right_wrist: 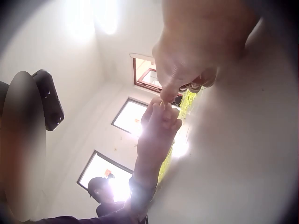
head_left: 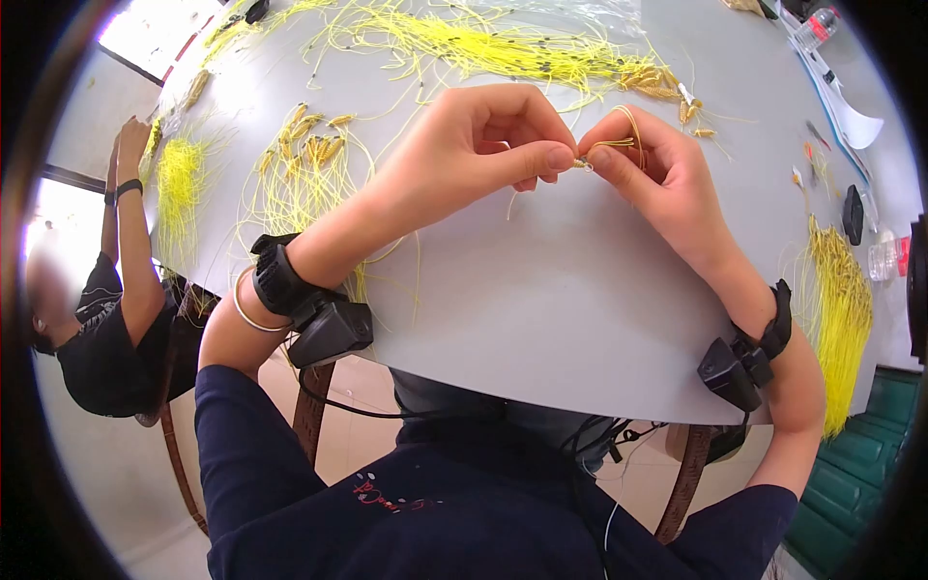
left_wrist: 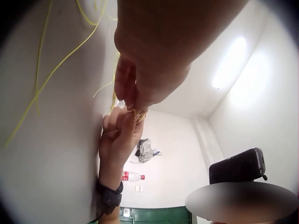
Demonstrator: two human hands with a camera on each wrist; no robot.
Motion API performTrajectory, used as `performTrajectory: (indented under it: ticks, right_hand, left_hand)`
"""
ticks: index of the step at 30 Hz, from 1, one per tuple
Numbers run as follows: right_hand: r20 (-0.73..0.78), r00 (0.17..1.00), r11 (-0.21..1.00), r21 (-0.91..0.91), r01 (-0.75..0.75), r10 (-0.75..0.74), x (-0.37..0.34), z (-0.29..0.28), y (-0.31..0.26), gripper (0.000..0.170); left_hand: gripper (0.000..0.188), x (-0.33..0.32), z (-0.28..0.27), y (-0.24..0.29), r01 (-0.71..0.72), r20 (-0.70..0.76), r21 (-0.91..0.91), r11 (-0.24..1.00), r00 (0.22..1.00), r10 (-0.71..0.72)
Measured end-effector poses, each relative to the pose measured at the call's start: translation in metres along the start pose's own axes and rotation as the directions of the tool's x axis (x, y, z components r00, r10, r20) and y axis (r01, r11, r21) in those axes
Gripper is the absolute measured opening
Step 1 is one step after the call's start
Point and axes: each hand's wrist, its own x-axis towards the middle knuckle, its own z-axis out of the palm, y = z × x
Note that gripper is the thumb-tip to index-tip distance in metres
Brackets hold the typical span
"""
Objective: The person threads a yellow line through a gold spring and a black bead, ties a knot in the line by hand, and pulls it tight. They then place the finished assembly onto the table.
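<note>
Pinching fingertips of the left hand (head_left: 483,140) and right hand (head_left: 667,174) hide part of the cord (head_left: 619,144); the coil (head_left: 583,164) between them is too small to make out. The left thumb covers some of its neighbouring fingers. A second person's head (head_left: 53,280) is blurred. The head view's upper edge cuts off the plastic sheet (head_left: 580,12). The shirt print (head_left: 387,496) is partly unreadable.

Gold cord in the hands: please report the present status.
Left hand, right hand: both pinching. Gold cord: held between them. Yellow bundle: beyond, not blocking.
</note>
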Motion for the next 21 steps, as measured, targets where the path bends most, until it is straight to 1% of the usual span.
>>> performTrajectory:
  ticks: [2,3,5,6,8,9,11,12,13,14,15,16,17,19,20,21]
  right_hand:
    - [0.036,0.997,0.995,0.075,-0.064,0.061,-0.001,-0.001,-0.005,0.015]
    - [0.037,0.997,0.995,0.074,-0.064,0.061,-0.001,-0.001,-0.006,0.015]
    - [0.068,0.994,0.987,0.131,-0.096,0.088,-0.001,-0.002,-0.007,0.016]
    - [0.069,0.994,0.987,0.130,-0.096,0.087,-0.001,-0.002,-0.007,0.016]
    - [0.115,0.993,0.985,0.170,-0.022,0.003,-0.002,-0.004,-0.003,0.018]
    - [0.117,0.993,0.985,0.170,-0.023,0.003,-0.001,-0.004,-0.001,0.018]
    - [0.115,0.992,0.981,0.192,0.023,-0.046,0.000,-0.002,0.002,0.020]
    - [0.115,0.992,0.981,0.191,0.025,-0.048,0.000,-0.003,-0.001,0.020]
    - [0.119,0.993,0.990,0.139,-0.023,0.006,-0.001,-0.004,-0.006,0.021]
    - [0.120,0.991,0.994,0.086,-0.070,0.059,-0.001,-0.004,-0.009,0.022]
    - [0.117,0.991,0.994,0.084,-0.067,0.057,-0.001,-0.005,-0.009,0.022]
    - [0.118,0.990,0.990,0.103,-0.093,0.081,-0.001,-0.005,-0.008,0.023]
    - [0.119,0.987,0.985,0.123,-0.119,0.104,0.000,-0.005,-0.008,0.024]
    - [0.099,0.988,0.984,0.119,-0.133,0.122,0.000,-0.005,-0.008,0.024]
    - [0.082,0.987,0.982,0.116,-0.149,0.140,0.000,-0.005,-0.007,0.024]
    - [0.083,0.987,0.982,0.115,-0.147,0.138,0.001,-0.005,-0.007,0.024]
  left_hand:
    - [0.012,0.000,0.001,0.004,-0.014,-0.035,-0.008,1.000,0.999,0.014]
    - [0.012,0.000,0.000,0.006,-0.015,-0.036,-0.008,1.000,0.999,0.015]
    - [0.013,0.000,-0.002,0.009,-0.069,0.030,0.037,0.997,0.997,0.068]
    - [0.013,0.001,-0.002,0.008,-0.069,0.029,0.038,0.997,0.997,0.068]
    - [0.019,0.001,-0.001,0.004,-0.189,0.081,-0.006,0.982,0.979,0.189]
    - [0.019,0.001,-0.002,0.005,-0.189,0.080,-0.006,0.982,0.979,0.189]
    - [0.024,-0.002,-0.005,0.011,-0.224,0.299,0.083,0.971,0.935,0.190]
    - [0.026,-0.004,-0.001,0.015,-0.157,0.332,0.067,0.985,0.935,0.126]
    - [0.026,-0.004,0.000,0.015,-0.160,0.333,0.069,0.985,0.934,0.129]
    - [0.026,-0.005,0.000,0.014,-0.146,0.436,0.066,0.987,0.894,0.103]
    - [0.025,-0.005,0.001,0.012,-0.130,0.533,0.065,0.989,0.843,0.076]
    - [0.022,-0.006,0.003,0.011,-0.093,0.573,0.050,0.994,0.818,0.048]
    - [0.022,-0.006,0.003,0.009,-0.096,0.575,0.051,0.994,0.816,0.049]
    - [0.018,-0.007,0.003,0.006,-0.085,0.641,-0.004,0.996,0.765,0.068]
    - [0.018,-0.007,0.003,0.008,-0.087,0.641,-0.002,0.996,0.764,0.068]
    - [0.016,-0.009,0.004,0.009,-0.064,0.710,-0.042,0.997,0.700,0.075]
